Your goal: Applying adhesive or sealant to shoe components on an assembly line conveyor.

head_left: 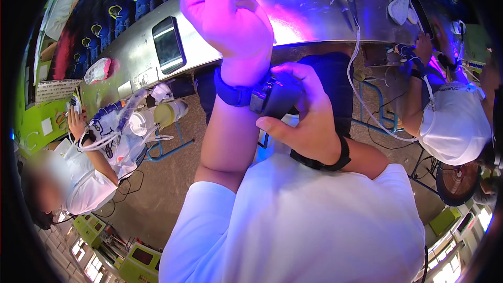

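One right hand [301,112] grips one wrist device [272,97] (black).

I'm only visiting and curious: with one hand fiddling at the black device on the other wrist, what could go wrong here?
The right hand grips only one side of the black wrist device on the raised left hand; it might slip off its strap.
The raised arm is close to the metal table, so it may bump the table edge.
White cables hang beside the person's legs and could snag.
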Demonstrator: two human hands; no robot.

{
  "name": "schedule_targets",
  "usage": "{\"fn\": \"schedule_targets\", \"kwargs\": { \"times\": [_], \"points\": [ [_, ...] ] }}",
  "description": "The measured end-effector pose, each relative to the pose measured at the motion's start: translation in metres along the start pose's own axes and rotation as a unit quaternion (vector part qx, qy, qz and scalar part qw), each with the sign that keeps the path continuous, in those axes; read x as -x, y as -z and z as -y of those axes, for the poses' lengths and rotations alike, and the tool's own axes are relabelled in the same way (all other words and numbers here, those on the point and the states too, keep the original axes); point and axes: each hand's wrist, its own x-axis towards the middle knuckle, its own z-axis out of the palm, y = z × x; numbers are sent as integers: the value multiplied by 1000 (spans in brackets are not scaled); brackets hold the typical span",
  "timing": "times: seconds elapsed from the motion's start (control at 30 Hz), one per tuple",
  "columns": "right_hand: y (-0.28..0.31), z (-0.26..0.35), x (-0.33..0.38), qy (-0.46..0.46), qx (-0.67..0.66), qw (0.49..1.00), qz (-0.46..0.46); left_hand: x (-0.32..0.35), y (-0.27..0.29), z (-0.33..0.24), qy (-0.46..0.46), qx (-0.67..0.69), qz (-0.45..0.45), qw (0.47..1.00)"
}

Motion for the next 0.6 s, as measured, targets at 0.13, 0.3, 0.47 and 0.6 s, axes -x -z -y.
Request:
{"fn": "schedule_targets", "kwargs": {
  "times": [0.13,0.3,0.47,0.6],
  "points": [
    [5,2,2,22,47,999,-13,5,-15,-9,-20,-155,20,987],
    [9,7,7,-27,45,999,-9,5,-20,3,74,336,10,939],
    [14,5,9,56,122,991,-7,7,-29,3,79,402,62,910],
    [18,3,8,117,173,978,11,7,-33,1,58,405,65,910]
  ]
}}
